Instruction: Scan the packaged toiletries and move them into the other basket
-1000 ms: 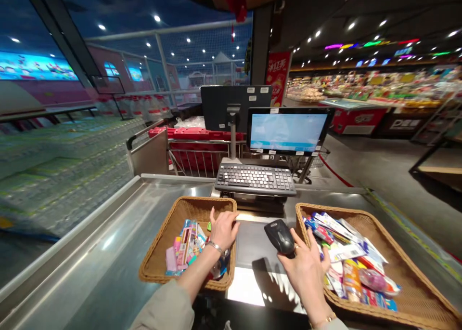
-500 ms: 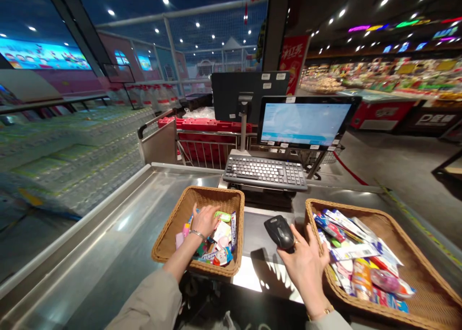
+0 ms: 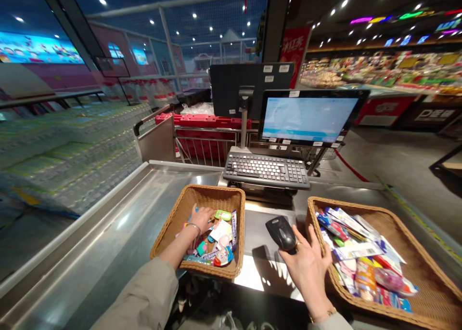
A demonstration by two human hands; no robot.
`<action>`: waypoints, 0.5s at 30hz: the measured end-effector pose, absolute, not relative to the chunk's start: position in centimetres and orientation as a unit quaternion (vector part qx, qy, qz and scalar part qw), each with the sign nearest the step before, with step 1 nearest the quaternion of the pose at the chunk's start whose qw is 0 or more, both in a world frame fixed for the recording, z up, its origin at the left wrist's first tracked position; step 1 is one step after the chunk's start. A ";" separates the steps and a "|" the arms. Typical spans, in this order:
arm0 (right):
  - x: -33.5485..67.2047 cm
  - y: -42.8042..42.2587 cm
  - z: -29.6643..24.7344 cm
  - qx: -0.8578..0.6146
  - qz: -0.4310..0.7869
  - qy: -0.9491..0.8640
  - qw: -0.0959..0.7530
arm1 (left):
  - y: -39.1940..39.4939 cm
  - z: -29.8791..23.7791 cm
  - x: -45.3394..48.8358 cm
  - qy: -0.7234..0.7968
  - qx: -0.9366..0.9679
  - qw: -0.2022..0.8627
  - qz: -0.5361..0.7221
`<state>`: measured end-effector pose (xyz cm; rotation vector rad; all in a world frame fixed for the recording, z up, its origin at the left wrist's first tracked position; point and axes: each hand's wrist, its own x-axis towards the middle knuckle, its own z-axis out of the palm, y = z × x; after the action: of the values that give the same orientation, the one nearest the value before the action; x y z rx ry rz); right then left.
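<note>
Inside the smaller wicker basket, my left hand reaches among small packaged goods, its fingers apart and partly hidden. Around it lie a green packet, a white card-like pack and a red-and-blue packet. My right hand has its thumb and index finger at a black handheld barcode scanner with a rounded, mouse-like head, raised over the counter. Its other fingers spread by the rim of the larger wicker basket, which contains toothbrush-like packs and an orange bottle.
A metal counter runs beneath both baskets. Behind them stand a keyboard, a lit monitor and a second, dark-backed screen. A metal cart is beyond the counter; stacked bottle packs fill the left.
My left hand has shifted slightly left and lower within the smaller basket, leaving more goods in sight. My right hand and the scanner stay nearly as they were. The view has tilted slightly.
</note>
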<state>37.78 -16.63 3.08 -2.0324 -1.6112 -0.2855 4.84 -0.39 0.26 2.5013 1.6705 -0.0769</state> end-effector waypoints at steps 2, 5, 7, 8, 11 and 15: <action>37.8 -16.6 3.0 -0.754 -0.105 -0.594 0.261 | 0.3 0.0 5.0 0.549 0.832 0.065 -0.042; 37.9 -16.6 2.8 -0.759 -0.099 -0.588 0.262 | 0.8 -0.4 5.6 0.540 0.837 0.059 -0.063; 38.0 -16.7 2.8 -0.761 -0.099 -0.583 0.266 | 0.5 -0.7 6.4 0.534 0.840 0.053 -0.076; 38.0 -16.7 2.7 -0.763 -0.100 -0.580 0.267 | 0.1 -0.8 6.9 0.533 0.841 0.050 -0.083; 38.2 -16.6 2.7 -0.765 -0.102 -0.576 0.268 | -1.3 -1.5 8.6 0.548 0.829 0.039 -0.102; 38.2 -16.5 2.7 -0.770 -0.090 -0.579 0.254 | -2.9 -2.6 10.8 0.567 0.814 0.039 -0.123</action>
<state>38.25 -16.51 2.66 -2.0916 -1.5737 -0.2457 10.79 -2.85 -2.56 2.4946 1.7383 -0.3774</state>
